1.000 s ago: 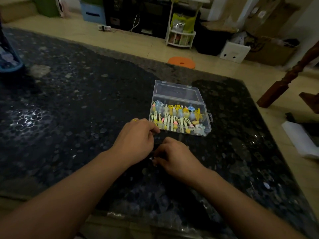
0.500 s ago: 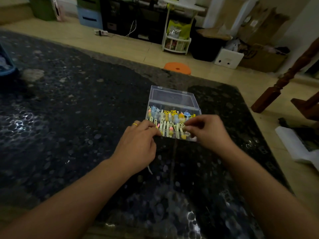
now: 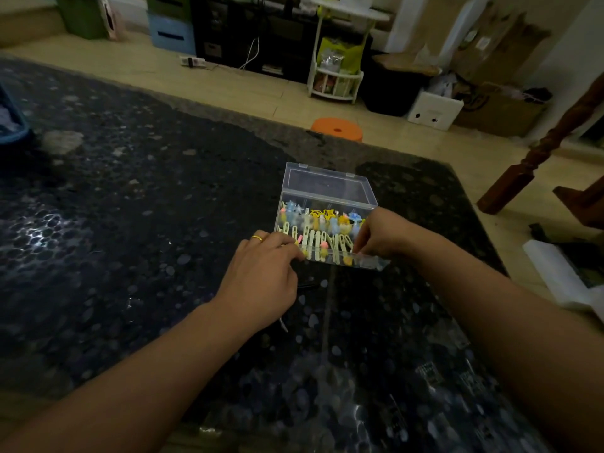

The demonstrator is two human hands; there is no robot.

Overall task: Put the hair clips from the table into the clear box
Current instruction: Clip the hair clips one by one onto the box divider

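Both hands met at the clear box (image 3: 327, 191) of hair clips (image 3: 313, 233): left hand (image 3: 261, 279) fingers curled together, right hand (image 3: 380, 233) fingers pinched, contents unclear

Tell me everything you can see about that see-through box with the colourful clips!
The clear box looks like thin, see-through plastic, rectangular, with its hinged lid open and tipped back. It sits flat on the dark speckled table. Inside, hair clips lie in rows: pale yellow-green ones near the front, blue and yellow shapes behind. The left hand, wearing a gold ring, touches the box's front left corner. The right hand reaches in at the front right; whether it pinches a clip is hidden.
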